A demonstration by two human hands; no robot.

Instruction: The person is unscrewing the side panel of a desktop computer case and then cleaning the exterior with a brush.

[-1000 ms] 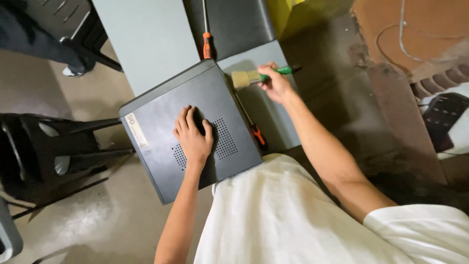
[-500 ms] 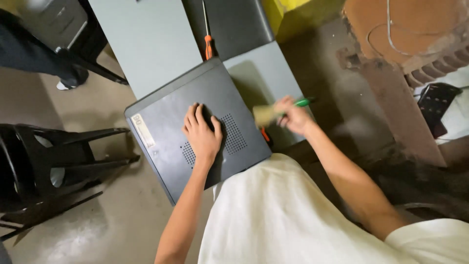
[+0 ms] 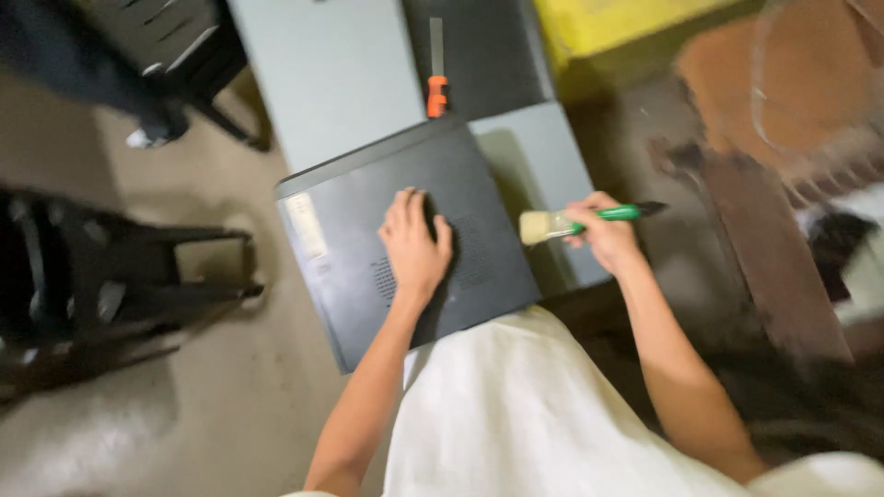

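A dark grey computer case (image 3: 350, 230) lies flat on its side in front of me, its vented panel facing up. My left hand (image 3: 414, 244) rests palm down on that panel, fingers spread near the vent holes. My right hand (image 3: 603, 235) grips a paintbrush (image 3: 552, 223) with a green handle and pale bristles. The bristles hover just past the case's right edge, pointing left. I wear a white shirt (image 3: 516, 414).
A screwdriver with an orange handle (image 3: 436, 87) lies beyond the case on light grey panels (image 3: 331, 74). A black chair frame (image 3: 101, 276) stands at left, a yellow object (image 3: 608, 23) at the top, a brownish surface (image 3: 764, 120) at right.
My right hand carried the brush from beyond the case's far corner down to its right edge. My left hand stayed on the panel. The view shifted.
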